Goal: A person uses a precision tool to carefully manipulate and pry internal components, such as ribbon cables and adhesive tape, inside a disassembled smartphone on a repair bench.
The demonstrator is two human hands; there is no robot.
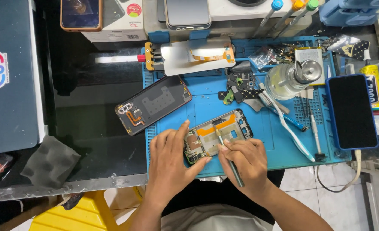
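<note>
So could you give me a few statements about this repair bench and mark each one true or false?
1. The right hand holds a thin tool with its tip on the opened phone frame. True.
2. The left hand rests away from the frame, on the black back cover. False: it steadies the frame's left end, and the cover lies apart, up and to the left.
3. The frame lies on a blue work mat. True.
4. The phone in the blue case has its screen lit. False: the screen is dark.
5. A glass dispenser bottle stands on the mat. True.
</note>
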